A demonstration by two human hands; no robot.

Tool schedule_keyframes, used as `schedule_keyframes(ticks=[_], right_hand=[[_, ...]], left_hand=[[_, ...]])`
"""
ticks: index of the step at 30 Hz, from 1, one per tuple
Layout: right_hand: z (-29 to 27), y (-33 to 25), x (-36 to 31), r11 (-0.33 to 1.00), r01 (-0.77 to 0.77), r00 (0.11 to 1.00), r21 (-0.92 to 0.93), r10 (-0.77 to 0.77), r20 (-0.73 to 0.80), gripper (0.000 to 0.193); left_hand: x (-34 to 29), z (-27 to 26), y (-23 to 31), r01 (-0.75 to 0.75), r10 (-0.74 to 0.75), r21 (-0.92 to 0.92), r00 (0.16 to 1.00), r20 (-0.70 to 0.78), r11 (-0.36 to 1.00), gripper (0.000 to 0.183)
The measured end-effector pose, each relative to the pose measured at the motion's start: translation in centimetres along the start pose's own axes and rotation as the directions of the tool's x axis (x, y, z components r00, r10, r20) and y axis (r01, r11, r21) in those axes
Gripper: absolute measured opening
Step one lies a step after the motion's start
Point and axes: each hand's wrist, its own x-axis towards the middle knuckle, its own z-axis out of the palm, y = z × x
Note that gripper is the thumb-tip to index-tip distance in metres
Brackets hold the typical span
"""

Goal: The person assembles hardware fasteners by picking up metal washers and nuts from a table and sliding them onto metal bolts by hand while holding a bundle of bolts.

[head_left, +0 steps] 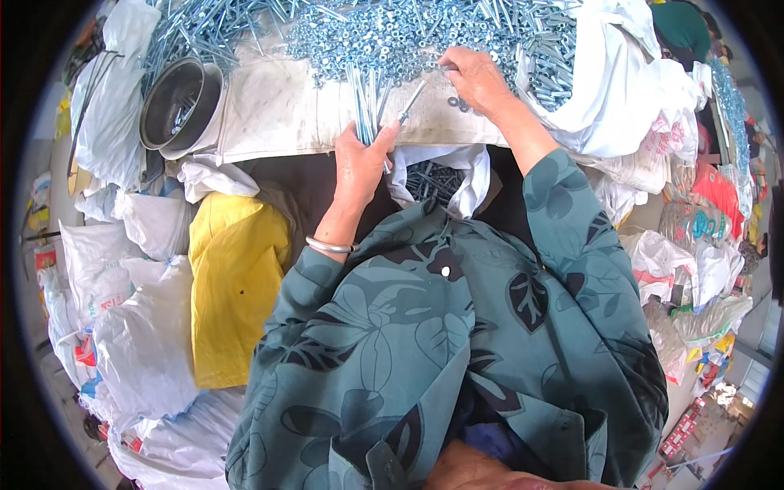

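Observation:
My left hand (359,159) is closed round a bundle of long, thin metal bolts (364,96), which stand up from the fist. One single bolt (415,96) sticks out at a slant by the thumb, with a small ring or nut low on its shank. To the right, my right hand (482,82) is at the edge of a heap of small metal nuts (359,39). Its thumb and forefinger are pinched together; anything between them is too small to make out. A few dark washers (457,104) lie on the pale cloth under that wrist.
Loose bolts (192,37) and metal sleeves (551,69) flank the heap. A dark bowl (147,122) with a few pieces sits at the left of the cloth-covered table (269,122). Below its edge, a white bag (474,175) holds dark pieces. A yellow sack (233,294) and white sacks (147,335) stand left.

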Motion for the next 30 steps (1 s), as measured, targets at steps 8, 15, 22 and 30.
schedule_keyframes(ticks=[8,15,22,30], right_hand=[[-0.4,0.1,-0.5,0.965,-0.238,0.970,0.105,0.231,0.075,0.026],[-1.4,-1.9,-1.1,0.889,-0.262,0.961,0.375,0.277,0.015,0.019],[-1.8,-6.3,-2.2,0.818,-0.164,0.974,0.552,0.224,-0.043,0.018],[-1.6,-7.2,-2.8,0.975,0.178,0.969,0.131,-0.151,-0.194,0.019]], left_hand=[[0.1,0.1,-0.3,-0.019,0.019,0.012,1.000,0.011,1.000,0.033],[-0.1,0.2,-0.3,-0.022,0.022,0.010,1.000,0.011,1.000,0.034],[-0.1,0.6,0.1,-0.043,0.043,0.063,0.999,0.011,0.997,0.033],[0.2,0.0,-0.4,-0.107,0.109,0.150,0.994,-0.007,0.983,0.035]])
